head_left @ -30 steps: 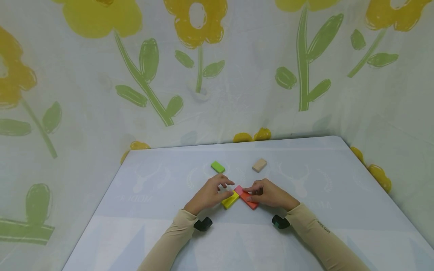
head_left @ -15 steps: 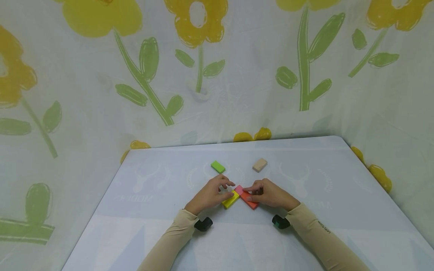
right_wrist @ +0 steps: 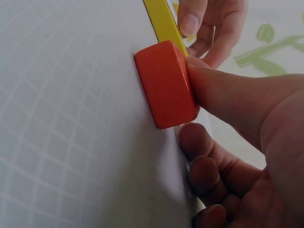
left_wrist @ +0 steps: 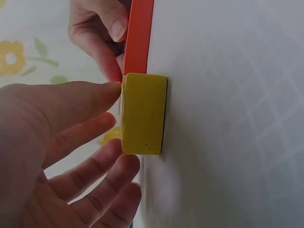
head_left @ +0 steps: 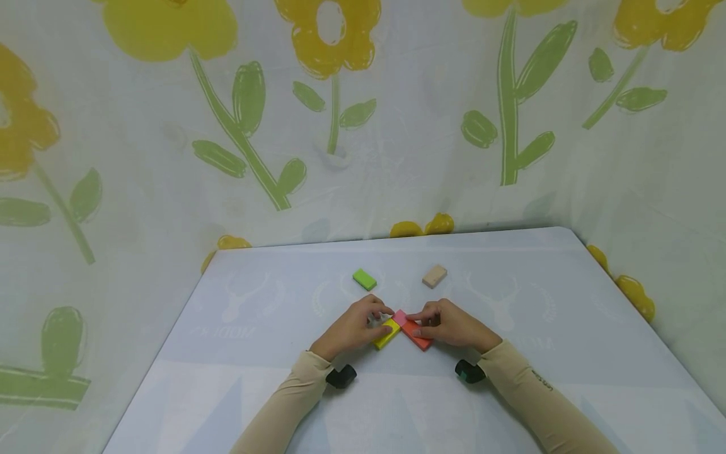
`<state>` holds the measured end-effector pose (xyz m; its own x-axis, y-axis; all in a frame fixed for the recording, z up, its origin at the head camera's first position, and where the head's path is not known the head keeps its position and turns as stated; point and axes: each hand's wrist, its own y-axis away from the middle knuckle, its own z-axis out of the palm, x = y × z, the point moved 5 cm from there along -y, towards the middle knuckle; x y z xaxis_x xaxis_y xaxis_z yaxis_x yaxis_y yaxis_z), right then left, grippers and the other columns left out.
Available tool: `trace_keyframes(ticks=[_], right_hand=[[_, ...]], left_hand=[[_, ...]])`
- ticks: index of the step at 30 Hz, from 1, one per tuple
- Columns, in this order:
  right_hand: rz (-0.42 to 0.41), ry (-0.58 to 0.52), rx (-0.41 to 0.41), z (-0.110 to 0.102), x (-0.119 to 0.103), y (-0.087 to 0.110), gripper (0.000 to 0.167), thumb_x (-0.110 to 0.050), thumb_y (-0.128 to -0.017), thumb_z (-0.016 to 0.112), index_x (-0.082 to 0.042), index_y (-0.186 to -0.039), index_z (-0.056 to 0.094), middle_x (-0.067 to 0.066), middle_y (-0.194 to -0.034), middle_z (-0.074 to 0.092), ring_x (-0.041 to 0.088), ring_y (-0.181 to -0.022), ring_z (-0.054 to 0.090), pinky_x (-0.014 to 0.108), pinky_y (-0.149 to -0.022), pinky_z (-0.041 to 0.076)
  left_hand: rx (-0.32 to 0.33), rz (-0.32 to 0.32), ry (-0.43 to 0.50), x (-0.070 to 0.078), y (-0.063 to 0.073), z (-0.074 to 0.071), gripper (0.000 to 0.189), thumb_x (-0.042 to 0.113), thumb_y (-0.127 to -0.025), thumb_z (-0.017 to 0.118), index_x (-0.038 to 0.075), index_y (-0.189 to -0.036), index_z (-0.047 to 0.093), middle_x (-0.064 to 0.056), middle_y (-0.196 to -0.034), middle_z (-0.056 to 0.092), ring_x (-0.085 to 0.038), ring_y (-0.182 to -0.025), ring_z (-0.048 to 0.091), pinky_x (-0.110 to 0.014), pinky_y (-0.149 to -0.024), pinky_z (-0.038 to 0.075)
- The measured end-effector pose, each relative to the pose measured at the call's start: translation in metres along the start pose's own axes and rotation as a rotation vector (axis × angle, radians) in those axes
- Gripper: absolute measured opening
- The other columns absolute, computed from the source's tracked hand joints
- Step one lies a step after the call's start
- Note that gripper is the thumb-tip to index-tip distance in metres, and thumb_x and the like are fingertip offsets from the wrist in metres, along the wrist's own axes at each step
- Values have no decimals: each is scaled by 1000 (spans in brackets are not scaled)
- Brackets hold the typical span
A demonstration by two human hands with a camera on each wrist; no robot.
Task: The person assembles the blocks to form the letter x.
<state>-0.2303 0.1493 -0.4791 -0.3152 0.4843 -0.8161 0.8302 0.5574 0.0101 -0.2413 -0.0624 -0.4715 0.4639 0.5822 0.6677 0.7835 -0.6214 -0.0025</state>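
A yellow block (head_left: 387, 334) and a red block (head_left: 416, 335) lie flat, angled so their far ends meet at a small pink block (head_left: 399, 318). My left hand (head_left: 358, 323) grips the yellow block, its thumb on the upper face and its fingers at the far side. In the left wrist view the yellow block (left_wrist: 144, 114) shows end-on, butting against the red one. My right hand (head_left: 450, 325) holds the red block with its thumb on top, while its index fingertip touches the pink block. The right wrist view shows the red block (right_wrist: 167, 85) end-on beside the curled fingers.
A green block (head_left: 365, 279) lies farther back on the white table (head_left: 272, 391), beyond my left hand. A plain wooden block (head_left: 434, 277) lies beyond my right hand. Behind the table hangs a flower-printed cloth (head_left: 397, 145).
My left fingers have drawn slightly nearer to the thumb and the yellow block. My right hand and the blocks stay in place.
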Motion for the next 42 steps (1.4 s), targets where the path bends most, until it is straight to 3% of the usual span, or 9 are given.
trace_keyframes(ticks=[18,32,42], right_hand=[[8,10,1,0,1,0,39,-20,-92,79,-9,-128,73,0,-84,68,7,-72,51,18,-64,40],[-3,-16,4,0,-1,0,39,-18,-92,79,-5,-128,72,4,-84,68,7,-72,49,19,-64,40],[-2,-23,5,1,-1,0,37,-14,-92,78,-4,-128,73,5,-87,70,7,-73,50,19,-65,41]], left_hand=[[-17,-18,0,-2,0,2,32,24,-97,73,16,-128,72,1,-120,62,-13,-105,58,-23,-82,48],[-16,-47,-4,0,2,2,29,26,-98,72,19,-126,74,0,-122,60,-15,-108,58,-29,-91,50],[-13,-29,3,3,3,2,29,25,-99,71,19,-127,75,-2,-122,61,-15,-106,57,-28,-89,48]])
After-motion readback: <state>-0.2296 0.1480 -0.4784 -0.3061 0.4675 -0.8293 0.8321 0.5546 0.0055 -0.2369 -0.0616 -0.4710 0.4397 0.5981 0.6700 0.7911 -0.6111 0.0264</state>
